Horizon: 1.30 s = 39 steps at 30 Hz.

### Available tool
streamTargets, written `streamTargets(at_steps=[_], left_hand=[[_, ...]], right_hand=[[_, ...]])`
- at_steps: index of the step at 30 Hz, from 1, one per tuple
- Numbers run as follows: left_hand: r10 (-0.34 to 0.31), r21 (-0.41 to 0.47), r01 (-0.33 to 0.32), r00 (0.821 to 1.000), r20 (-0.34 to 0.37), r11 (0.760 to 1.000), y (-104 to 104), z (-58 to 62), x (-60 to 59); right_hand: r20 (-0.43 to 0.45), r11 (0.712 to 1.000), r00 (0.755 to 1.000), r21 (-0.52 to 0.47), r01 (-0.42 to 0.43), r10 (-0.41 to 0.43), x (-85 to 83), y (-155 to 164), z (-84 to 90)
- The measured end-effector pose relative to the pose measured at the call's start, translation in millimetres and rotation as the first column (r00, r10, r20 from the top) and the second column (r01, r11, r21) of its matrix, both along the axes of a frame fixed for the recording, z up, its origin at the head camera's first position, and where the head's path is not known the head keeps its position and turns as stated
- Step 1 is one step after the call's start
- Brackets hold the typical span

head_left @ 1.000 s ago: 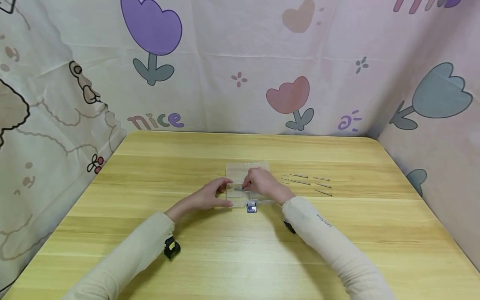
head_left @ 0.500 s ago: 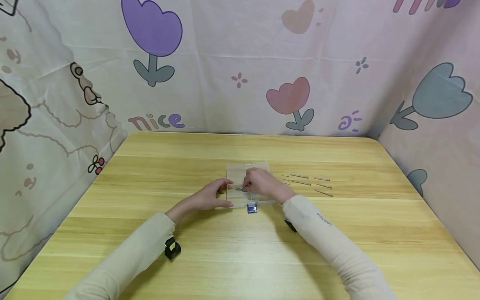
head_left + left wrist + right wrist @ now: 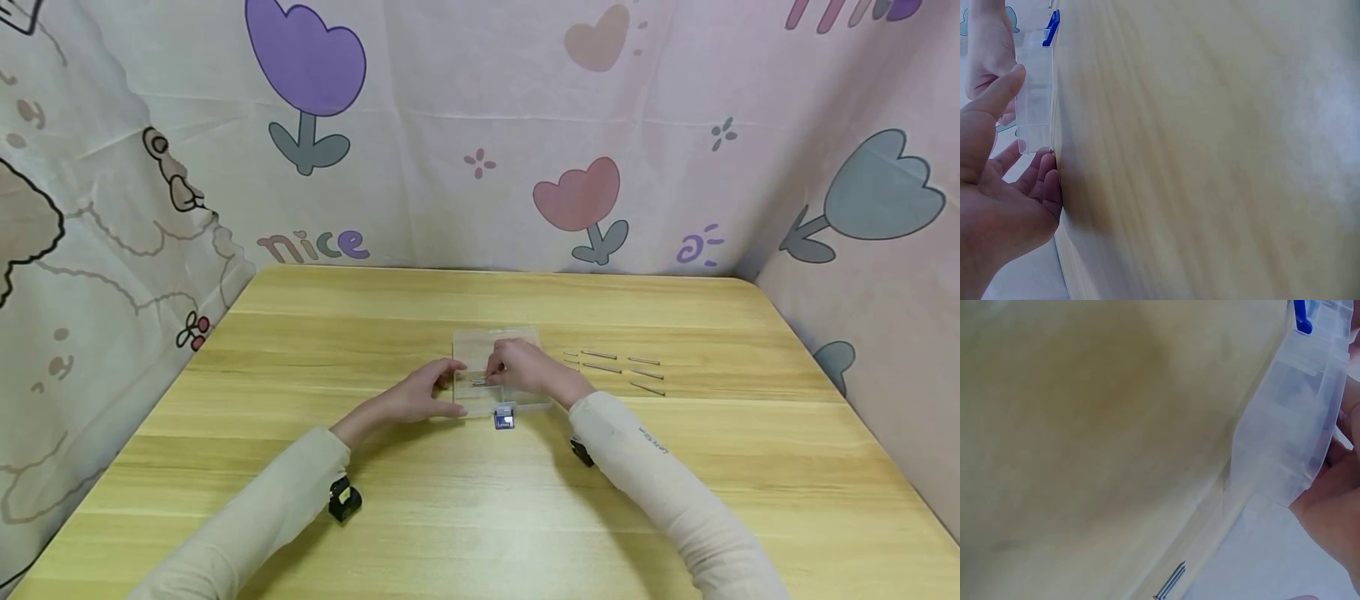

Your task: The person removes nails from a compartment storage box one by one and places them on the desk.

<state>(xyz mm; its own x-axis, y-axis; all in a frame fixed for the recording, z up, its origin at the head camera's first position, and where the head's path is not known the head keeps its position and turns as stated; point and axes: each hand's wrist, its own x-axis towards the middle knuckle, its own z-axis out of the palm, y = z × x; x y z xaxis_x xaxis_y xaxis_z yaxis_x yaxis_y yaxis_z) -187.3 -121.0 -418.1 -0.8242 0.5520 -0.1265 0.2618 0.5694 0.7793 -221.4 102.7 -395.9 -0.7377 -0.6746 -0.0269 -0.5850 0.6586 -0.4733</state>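
A clear plastic compartment box [image 3: 480, 402] stands on the table, its transparent lid [image 3: 468, 340] swung back behind it. A blue latch [image 3: 504, 418] hangs at the front. My left hand [image 3: 420, 392] grips the box's left end, thumb at the front and fingers at the back. In the left wrist view the thumb [image 3: 1007, 87] lies along the box wall. My right hand [image 3: 525, 367] reaches over the box from the right, curled fingertips down in the left part, pinching at a small metal nail [image 3: 477, 382]. The fingertips partly hide what lies there.
Several loose nails [image 3: 602, 367] of different lengths lie on the table to the right of the box. Small ones [image 3: 572, 362] are closest to it. A patterned cloth [image 3: 450, 125] hangs behind the wooden table [image 3: 450, 517].
Both hands stay almost in place at the box. The nail at the right fingertips shifts slightly in angle. The loose nails outside have not moved.
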Motion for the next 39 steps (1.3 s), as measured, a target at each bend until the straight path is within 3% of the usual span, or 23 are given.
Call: streamTargets(at_steps=[5,12,20,24,31,39], left_hand=[[-0.004,-0.004,0.004,1.000,-0.006,1.000,0,0.8,0.9],[0.001,-0.001,-0.001,1.000,-0.008,1.000,0,1.5,1.6],[0.014,-0.010,-0.014,1.000,-0.010,1.000,0,1.2,2.2],[0.011,-0.007,-0.011,1.000,-0.010,1.000,0,1.2,2.3],[0.004,0.002,-0.004,1.000,-0.008,1.000,-1,-0.8,1.5],[0.004,-0.006,-0.004,1.000,-0.015,1.000,-2,-1.3,1.2]], right_hand=[[0.007,1.000,1.000,-0.009,-0.015,0.015,0.4,2,1.0],[0.001,0.994,0.999,-0.103,-0.045,0.046,-1.0,10,5.8],[0.075,0.989,0.997,-0.145,0.034,-0.023,-1.4,31,12.0],[0.041,0.988,0.996,-0.132,0.080,-0.075,-1.5,48,14.0],[-0.131,0.974,0.983,-0.202,0.098,-0.126,-1.9,79,13.0],[-0.108,0.956,0.969,-0.218,0.197,-0.224,-0.1,118,12.6]])
